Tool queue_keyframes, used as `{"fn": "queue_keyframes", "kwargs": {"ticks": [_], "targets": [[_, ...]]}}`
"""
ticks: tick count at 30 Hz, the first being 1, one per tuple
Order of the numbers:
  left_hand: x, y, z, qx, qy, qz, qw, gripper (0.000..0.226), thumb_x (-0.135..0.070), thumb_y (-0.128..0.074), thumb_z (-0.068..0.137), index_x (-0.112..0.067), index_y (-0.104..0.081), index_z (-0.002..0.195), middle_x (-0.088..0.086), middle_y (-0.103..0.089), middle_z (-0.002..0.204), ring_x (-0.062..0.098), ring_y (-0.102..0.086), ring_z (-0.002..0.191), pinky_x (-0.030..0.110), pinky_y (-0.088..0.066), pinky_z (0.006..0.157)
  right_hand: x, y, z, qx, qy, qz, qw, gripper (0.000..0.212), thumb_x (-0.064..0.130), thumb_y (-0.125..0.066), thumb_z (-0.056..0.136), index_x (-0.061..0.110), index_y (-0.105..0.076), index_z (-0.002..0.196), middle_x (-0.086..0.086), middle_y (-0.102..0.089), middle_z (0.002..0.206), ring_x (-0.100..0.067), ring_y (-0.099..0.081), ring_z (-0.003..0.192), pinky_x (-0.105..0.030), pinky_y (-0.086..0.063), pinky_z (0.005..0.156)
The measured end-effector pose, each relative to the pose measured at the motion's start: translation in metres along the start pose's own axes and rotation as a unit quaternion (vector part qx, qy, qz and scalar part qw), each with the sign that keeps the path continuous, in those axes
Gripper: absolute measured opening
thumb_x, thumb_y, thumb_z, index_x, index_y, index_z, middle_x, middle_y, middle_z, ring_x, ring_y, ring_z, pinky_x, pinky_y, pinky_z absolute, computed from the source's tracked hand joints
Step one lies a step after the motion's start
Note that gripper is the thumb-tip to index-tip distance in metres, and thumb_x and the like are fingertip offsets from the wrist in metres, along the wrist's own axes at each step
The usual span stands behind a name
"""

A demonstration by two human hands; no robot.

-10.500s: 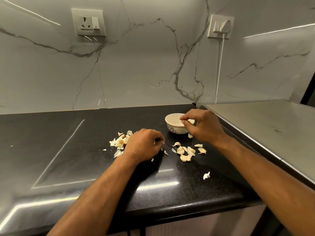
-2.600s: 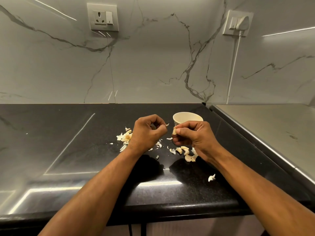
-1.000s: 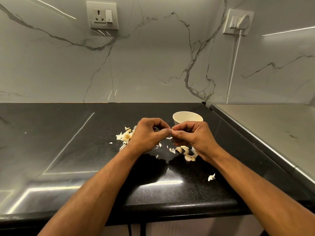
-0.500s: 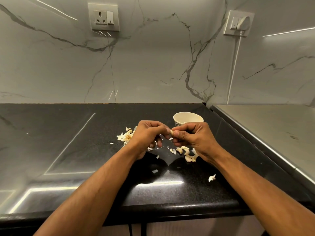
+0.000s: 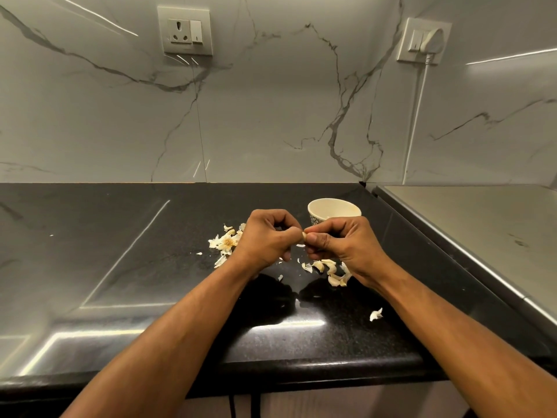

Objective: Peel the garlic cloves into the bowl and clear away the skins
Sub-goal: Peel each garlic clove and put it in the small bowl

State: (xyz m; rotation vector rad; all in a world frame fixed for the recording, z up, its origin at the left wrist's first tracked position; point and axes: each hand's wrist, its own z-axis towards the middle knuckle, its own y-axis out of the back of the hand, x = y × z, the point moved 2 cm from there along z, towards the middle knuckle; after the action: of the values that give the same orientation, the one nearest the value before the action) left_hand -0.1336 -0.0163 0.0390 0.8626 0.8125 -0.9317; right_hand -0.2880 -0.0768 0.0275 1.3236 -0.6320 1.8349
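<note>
Head view, bowl [image 5: 324,210] behind hands [image 5: 304,236], contents hidden

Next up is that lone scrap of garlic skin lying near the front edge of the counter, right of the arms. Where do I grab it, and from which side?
Probably pinch the lone skin scrap by its raised, curled upper edge, coming straight down from above. It lies apart on the black counter, clear of the clove pile, so nothing crowds a top approach. It looks thin and light, so a fingertip pinch suits it better than a sideways sweep.

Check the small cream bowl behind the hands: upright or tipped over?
Upright. The small cream bowl stands on the black stone counter with its round rim level and its mouth facing up. Its contents cannot be seen.
</note>
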Motion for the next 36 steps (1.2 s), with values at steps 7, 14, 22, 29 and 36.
{"fn": "queue_keyframes", "kwargs": {"ticks": [7, 14, 22, 29, 36], "targets": [[0.002, -0.002, -0.001, 0.020, 0.102, -0.137, 0.985, 0.021, 0.007, -0.055, 0.086, -0.004, -0.062, 0.069, 0.004, -0.056, 0.053, 0.009, -0.046, 0.034, 0.016, -0.025, 0.031, -0.001, 0.001, 0.000, 0.010, -0.013, 0.030, 0.999, 0.014, 0.005, -0.072, 0.076, 0.001, -0.073, 0.089, -0.012, -0.073, 0.076, -0.020, -0.070, 0.067, -0.026, -0.059, 0.062], [0.003, -0.001, 0.001, 0.035, 0.149, -0.171, 0.973, 0.022, 0.004, -0.054, 0.088, -0.006, -0.061, 0.070, 0.004, -0.053, 0.055, 0.008, -0.042, 0.032, 0.014, -0.022, 0.029, 0.001, 0.000, 0.001, 0.037, -0.013, 0.051, 0.998, 0.020, 0.008, -0.069, 0.075, 0.011, -0.075, 0.094, -0.010, -0.072, 0.079, -0.019, -0.070, 0.070, -0.029, -0.061, 0.066], [0.000, 0.004, 0.001, 0.001, 0.130, -0.081, 0.988, 0.010, 0.001, -0.058, 0.087, 0.003, -0.065, 0.081, 0.005, -0.055, 0.058, 0.008, -0.041, 0.035, 0.015, -0.029, 0.035, -0.001, -0.002, 0.001, 0.027, -0.010, 0.064, 0.998, 0.019, 0.007, -0.067, 0.078, 0.008, -0.074, 0.095, -0.011, -0.071, 0.080, -0.018, -0.069, 0.072, -0.027, -0.059, 0.063], [0.007, 0.016, 0.007, -0.062, 0.055, 0.073, 0.994, 0.013, -0.004, -0.063, 0.080, -0.006, -0.068, 0.068, -0.001, -0.056, 0.053, 0.006, -0.044, 0.041, 0.021, -0.039, 0.045, 0.000, 0.002, 0.004, -0.045, -0.013, 0.103, 0.994, 0.012, 0.005, -0.066, 0.082, 0.003, -0.070, 0.093, -0.014, -0.071, 0.077, -0.022, -0.071, 0.068, -0.028, -0.059, 0.061], [0.019, 0.036, 0.013, -0.019, 0.091, 0.356, 0.930, 0.012, -0.024, -0.065, 0.084, -0.030, -0.075, 0.080, -0.008, -0.073, 0.085, 0.016, -0.067, 0.085, 0.040, -0.056, 0.084, -0.002, 0.004, 0.005, -0.057, -0.011, 0.082, 0.995, 0.009, 0.002, -0.065, 0.086, 0.001, -0.072, 0.093, -0.019, -0.072, 0.080, -0.025, -0.072, 0.068, -0.028, -0.059, 0.060]]}}
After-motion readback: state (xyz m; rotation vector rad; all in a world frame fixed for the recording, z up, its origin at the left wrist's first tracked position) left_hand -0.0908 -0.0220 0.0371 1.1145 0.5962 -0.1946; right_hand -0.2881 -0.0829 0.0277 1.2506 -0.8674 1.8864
